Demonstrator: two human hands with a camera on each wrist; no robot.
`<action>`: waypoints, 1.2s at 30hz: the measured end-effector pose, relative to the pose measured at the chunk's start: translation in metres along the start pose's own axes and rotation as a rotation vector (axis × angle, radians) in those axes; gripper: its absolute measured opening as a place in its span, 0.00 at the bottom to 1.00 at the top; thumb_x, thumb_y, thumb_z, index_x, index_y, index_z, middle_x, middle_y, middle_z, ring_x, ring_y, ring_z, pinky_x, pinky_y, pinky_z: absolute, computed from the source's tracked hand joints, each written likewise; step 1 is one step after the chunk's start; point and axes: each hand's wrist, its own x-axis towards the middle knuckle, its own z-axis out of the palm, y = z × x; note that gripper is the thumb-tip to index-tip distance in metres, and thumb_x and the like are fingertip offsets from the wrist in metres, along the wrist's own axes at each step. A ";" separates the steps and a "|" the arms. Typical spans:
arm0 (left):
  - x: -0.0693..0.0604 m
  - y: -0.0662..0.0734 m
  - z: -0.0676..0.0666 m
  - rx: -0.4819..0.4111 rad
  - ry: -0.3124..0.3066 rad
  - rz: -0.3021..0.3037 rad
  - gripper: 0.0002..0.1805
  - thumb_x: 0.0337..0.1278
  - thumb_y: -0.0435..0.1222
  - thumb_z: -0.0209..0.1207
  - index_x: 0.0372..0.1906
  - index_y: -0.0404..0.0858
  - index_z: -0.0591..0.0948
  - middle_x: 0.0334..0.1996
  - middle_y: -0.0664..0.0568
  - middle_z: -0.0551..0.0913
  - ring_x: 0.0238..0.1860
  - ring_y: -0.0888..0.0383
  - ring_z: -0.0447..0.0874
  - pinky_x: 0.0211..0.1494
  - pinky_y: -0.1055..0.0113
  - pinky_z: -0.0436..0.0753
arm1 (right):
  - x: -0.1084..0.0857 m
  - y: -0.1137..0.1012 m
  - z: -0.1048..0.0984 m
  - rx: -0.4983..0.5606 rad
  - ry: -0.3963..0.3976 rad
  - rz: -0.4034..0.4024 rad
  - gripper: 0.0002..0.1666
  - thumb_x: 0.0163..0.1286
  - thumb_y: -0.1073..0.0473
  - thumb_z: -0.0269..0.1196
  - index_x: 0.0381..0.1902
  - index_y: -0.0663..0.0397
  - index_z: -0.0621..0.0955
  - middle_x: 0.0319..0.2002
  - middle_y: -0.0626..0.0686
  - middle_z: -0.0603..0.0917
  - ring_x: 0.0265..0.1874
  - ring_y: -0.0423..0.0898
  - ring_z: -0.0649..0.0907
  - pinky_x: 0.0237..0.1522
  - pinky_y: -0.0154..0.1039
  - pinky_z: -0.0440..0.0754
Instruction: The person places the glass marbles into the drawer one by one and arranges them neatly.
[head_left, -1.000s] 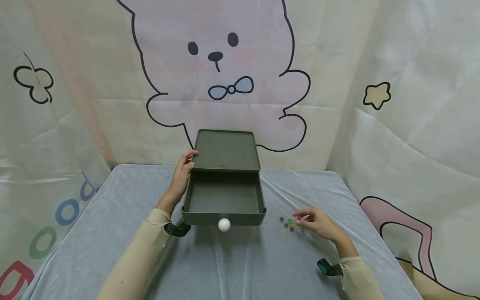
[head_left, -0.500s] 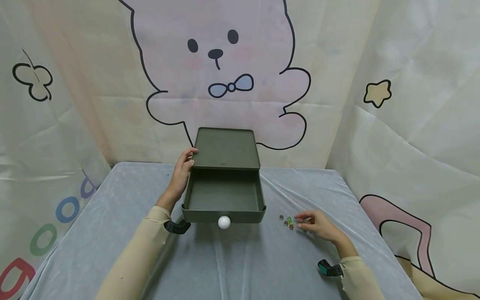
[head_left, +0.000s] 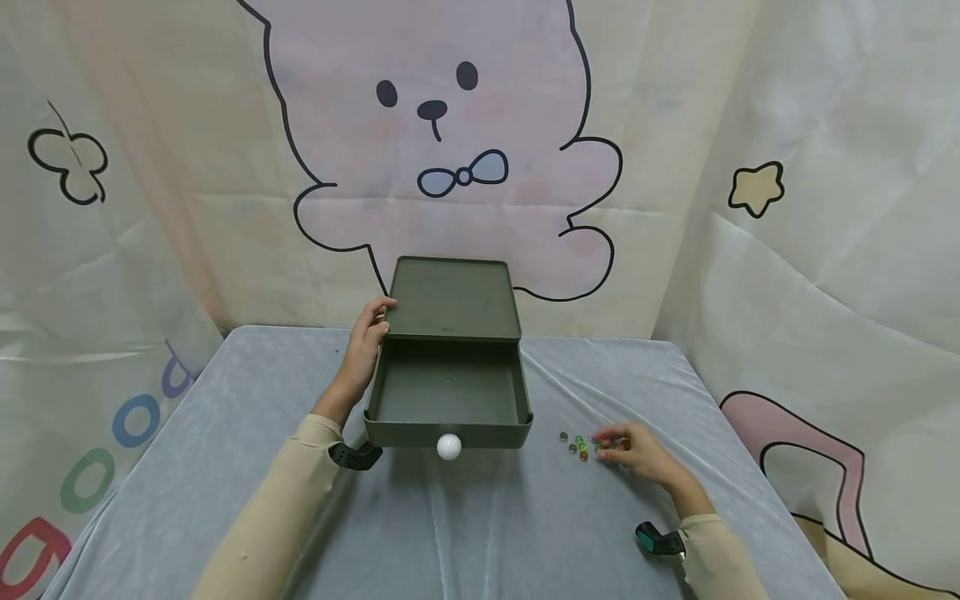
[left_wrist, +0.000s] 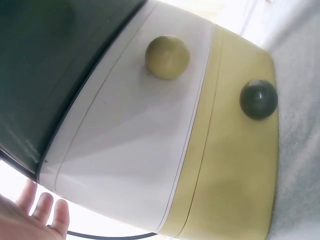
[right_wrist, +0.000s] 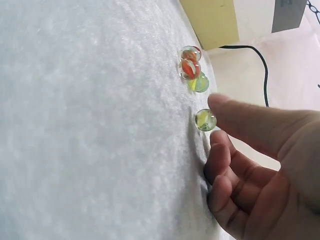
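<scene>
A dark green drawer box (head_left: pixel 453 300) stands in the middle of the table, its top drawer (head_left: pixel 450 435) pulled out with nothing seen inside. My left hand (head_left: pixel 363 346) rests on the box's left side; in the left wrist view only some fingers (left_wrist: pixel 61 215) show beside it. To the right of the box, my right hand (head_left: pixel 637 454) is low over the cloth. Its thumb and index finger pinch a clear marble with yellow-green swirls (right_wrist: pixel 205 120). Several more marbles (head_left: pixel 582 447) lie just left of the fingertips, among them one with an orange swirl (right_wrist: pixel 189 69).
Below the green drawer are a white drawer (left_wrist: pixel 130 125) and a yellow drawer (left_wrist: pixel 235 165), each with a round knob. A grey-blue cloth (head_left: pixel 420 542) covers the table. A dark cord (right_wrist: pixel 257 55) runs behind the box. Printed fabric walls (head_left: pixel 637 83) enclose the table.
My right hand has shifted slightly to the right, and its fingertips have come around the marble. The left hand, the box and the loose marbles stay in place.
</scene>
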 end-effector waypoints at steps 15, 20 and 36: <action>0.000 -0.002 0.000 -0.002 0.005 0.001 0.24 0.75 0.34 0.37 0.71 0.37 0.65 0.77 0.42 0.56 0.78 0.47 0.51 0.76 0.42 0.54 | 0.003 -0.001 0.004 -0.052 0.038 0.017 0.10 0.62 0.70 0.69 0.39 0.74 0.85 0.31 0.61 0.84 0.24 0.30 0.75 0.28 0.29 0.76; 0.000 -0.002 0.001 -0.007 0.010 0.003 0.24 0.75 0.34 0.37 0.71 0.37 0.65 0.76 0.41 0.57 0.77 0.47 0.51 0.76 0.43 0.55 | 0.003 -0.002 0.003 -0.044 0.038 0.015 0.09 0.63 0.70 0.68 0.39 0.75 0.84 0.29 0.59 0.84 0.23 0.30 0.74 0.26 0.29 0.74; -0.001 -0.002 -0.001 -0.004 -0.008 -0.006 0.24 0.76 0.36 0.38 0.72 0.40 0.65 0.78 0.44 0.55 0.78 0.48 0.50 0.76 0.42 0.54 | 0.007 -0.013 -0.004 -0.060 0.055 -0.045 0.10 0.65 0.68 0.67 0.42 0.71 0.86 0.30 0.60 0.86 0.21 0.31 0.75 0.23 0.31 0.74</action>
